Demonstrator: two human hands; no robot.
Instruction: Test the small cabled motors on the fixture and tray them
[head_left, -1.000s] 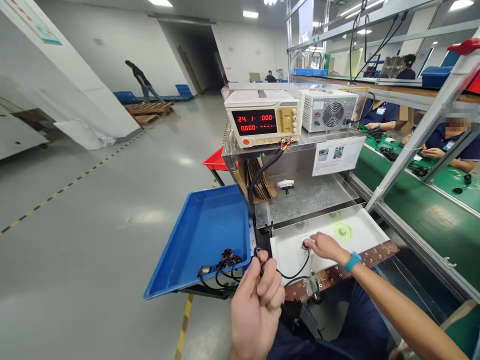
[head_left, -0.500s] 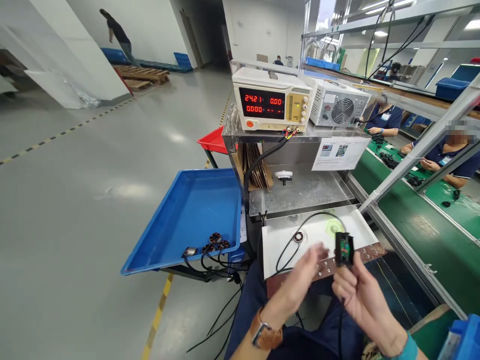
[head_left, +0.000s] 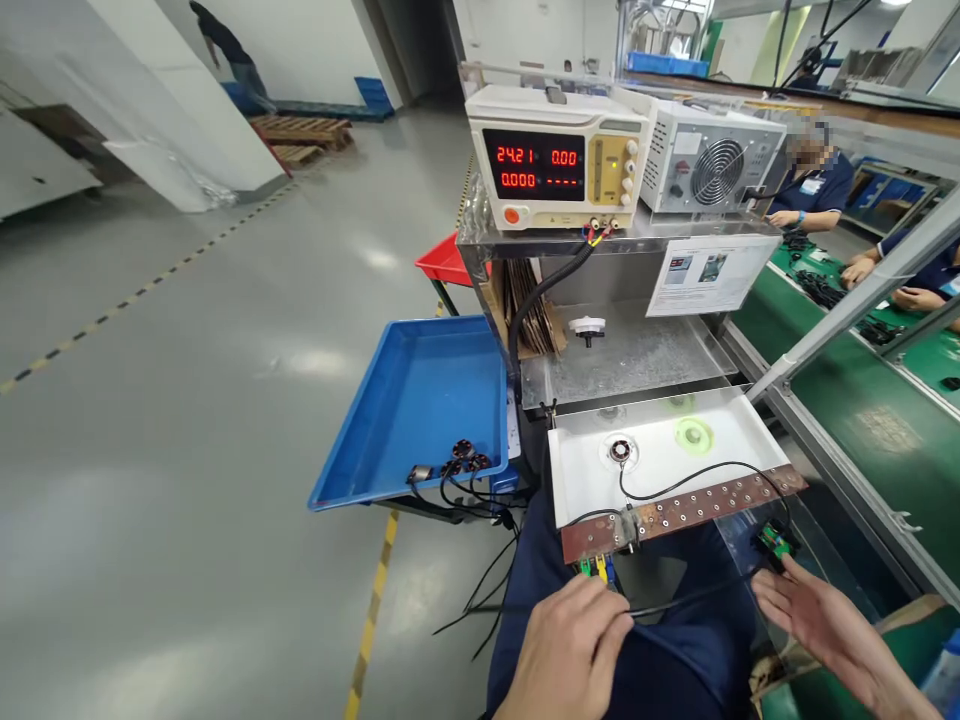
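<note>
My hands have dropped below the white plastic test tray [head_left: 720, 455]; right hand [head_left: 817, 612], fingers spread, touches the small green-and-black connector board [head_left: 776, 543]; left hand [head_left: 574, 645] pinches its black cable [head_left: 675, 597]; hookup apparently proceeding.

Since 0.5 s ago we dropped both hands below the bench edge. Our right hand [head_left: 825, 615] no longer holds up the small black module [head_left: 776, 542]; it now sits low at the fingertips, right of the copper strip [head_left: 697, 508]. Our left hand [head_left: 574, 655] now pinches the black cable [head_left: 675, 598] over the lap. Small round motor [head_left: 620, 451] lies bare on the white tray [head_left: 720, 455].
</note>
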